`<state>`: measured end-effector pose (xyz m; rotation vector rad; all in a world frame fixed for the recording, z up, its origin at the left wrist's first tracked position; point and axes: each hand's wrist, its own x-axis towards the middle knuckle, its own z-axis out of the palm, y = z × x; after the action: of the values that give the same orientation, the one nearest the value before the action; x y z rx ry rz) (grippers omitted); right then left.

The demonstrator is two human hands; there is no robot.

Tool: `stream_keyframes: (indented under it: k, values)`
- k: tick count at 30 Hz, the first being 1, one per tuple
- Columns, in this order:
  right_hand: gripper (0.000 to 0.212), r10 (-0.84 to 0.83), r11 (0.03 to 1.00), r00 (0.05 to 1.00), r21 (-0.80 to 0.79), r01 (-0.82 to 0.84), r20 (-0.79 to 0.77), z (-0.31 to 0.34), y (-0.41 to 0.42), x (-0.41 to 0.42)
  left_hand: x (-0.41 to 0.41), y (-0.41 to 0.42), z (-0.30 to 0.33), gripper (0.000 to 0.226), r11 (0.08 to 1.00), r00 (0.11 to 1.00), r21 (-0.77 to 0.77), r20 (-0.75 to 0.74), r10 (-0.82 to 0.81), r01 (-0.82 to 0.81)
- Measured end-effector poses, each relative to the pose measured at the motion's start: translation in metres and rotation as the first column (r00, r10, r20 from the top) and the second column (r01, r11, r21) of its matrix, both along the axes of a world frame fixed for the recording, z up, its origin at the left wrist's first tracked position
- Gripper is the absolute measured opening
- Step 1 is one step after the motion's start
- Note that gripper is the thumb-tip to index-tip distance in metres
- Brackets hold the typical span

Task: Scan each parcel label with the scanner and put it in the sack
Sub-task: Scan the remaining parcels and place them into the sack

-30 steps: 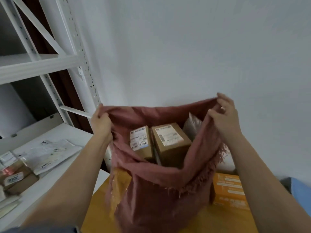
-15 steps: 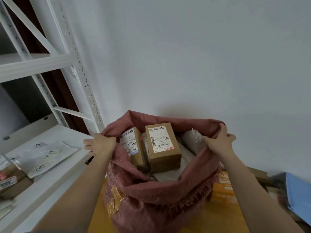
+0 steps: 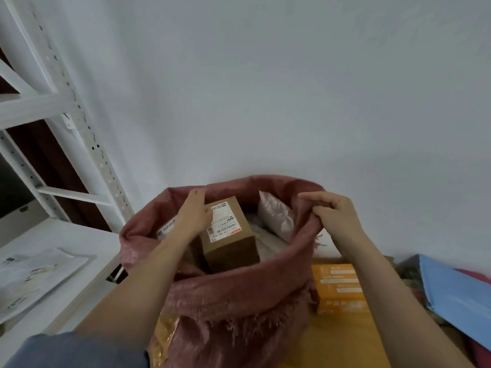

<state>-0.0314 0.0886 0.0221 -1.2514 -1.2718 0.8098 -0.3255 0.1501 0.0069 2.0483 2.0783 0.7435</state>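
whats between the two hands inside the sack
In the head view, a brown labelled box and a silvery padded mailer stand in the sack between the left hand and the right hand.

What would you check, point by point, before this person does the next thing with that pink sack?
1. Sack mouth open: ok.
2. Right hand grips the sack's rim: ok.
3. Left hand is inside the sack, resting on the brown box; firm grip: cannot tell.
4. Brown box label faces up and shows: ok.
5. Scanner within reach: cannot tell, none in view.
6. More parcels waiting: ok, white mailers lie on the shelf to the left.
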Motion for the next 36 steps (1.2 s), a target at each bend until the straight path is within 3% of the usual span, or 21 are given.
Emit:
stream_keyframes:
  k: [3,6,8,14,17,20,22,24,26,28,29,31,32,33,34,36]
  values:
    - [0.047,-0.036,0.994,0.989,-0.099,0.051,0.146,-0.005,0.000,0.015,0.011,0.025,0.000,0.052,0.997,0.999,-0.063,-0.008,-0.047,0.046]
    - [0.032,0.062,0.964,0.955,-0.266,0.018,0.289,-0.021,-0.001,0.029,0.021,0.056,-0.001,0.037,0.985,0.987,-0.132,-0.108,-0.122,0.108]
    - [0.026,0.114,0.937,0.960,-0.350,-0.018,0.255,-0.030,-0.003,0.036,0.028,0.075,-0.001,0.024,0.972,0.967,-0.190,-0.184,-0.176,0.141]
    - [0.024,0.159,0.915,0.947,-0.401,-0.036,0.279,-0.035,-0.010,0.054,0.054,0.108,-0.013,0.034,0.928,0.897,-0.359,-0.371,-0.241,0.101]
    - [0.029,0.125,0.922,0.959,-0.387,-0.018,0.254,-0.031,-0.010,0.057,0.058,0.116,-0.001,0.040,0.965,0.977,-0.231,-0.143,-0.158,0.122]
    - [0.042,-0.034,0.992,0.974,-0.111,0.060,0.223,-0.019,-0.003,0.053,0.057,0.129,0.047,0.049,0.985,0.985,0.060,0.045,-0.164,0.162]
    - [0.050,-0.052,0.999,0.980,0.017,0.050,0.193,-0.011,0.004,0.047,0.059,0.134,0.088,0.058,0.959,0.971,0.210,0.102,-0.216,0.191]
    - [0.055,-0.012,0.999,0.981,-0.031,0.018,0.194,-0.012,0.010,0.040,0.061,0.132,0.113,0.056,0.949,0.966,0.216,0.065,-0.250,0.231]
    - [0.049,0.023,0.991,0.972,-0.130,0.008,0.233,-0.019,0.011,0.034,0.065,0.118,0.112,0.049,0.960,0.966,0.111,-0.021,-0.258,0.259]
    - [0.039,0.030,0.986,0.967,-0.166,0.012,0.251,-0.027,0.008,0.029,0.069,0.094,0.092,0.051,0.930,0.929,-0.138,-0.103,-0.356,0.341]
    - [0.038,0.020,0.985,0.967,-0.170,0.024,0.252,-0.030,0.006,0.027,0.073,0.081,0.076,0.064,0.862,0.894,-0.353,-0.128,-0.430,0.364]
    - [0.040,-0.011,0.982,0.972,-0.183,0.055,0.235,-0.033,0.003,0.027,0.082,0.056,0.044,0.101,0.640,0.782,-0.740,-0.268,-0.563,0.207]
    - [0.043,-0.022,0.980,0.975,-0.187,0.065,0.223,-0.033,0.002,0.028,0.085,0.046,0.028,0.116,0.594,0.699,-0.799,-0.375,-0.609,0.088]
    - [0.045,-0.029,0.980,0.976,-0.185,0.070,0.215,-0.032,0.000,0.029,0.088,0.038,0.015,0.127,0.607,0.638,-0.795,-0.467,-0.612,0.000]
    - [0.046,-0.035,0.982,0.976,-0.172,0.073,0.213,-0.030,-0.002,0.031,0.090,0.033,0.006,0.134,0.633,0.620,-0.773,-0.519,-0.588,-0.047]
    - [0.047,-0.042,0.990,0.976,-0.122,0.069,0.214,-0.025,-0.007,0.036,0.092,0.027,0.001,0.130,0.692,0.683,-0.720,-0.530,-0.504,-0.049]
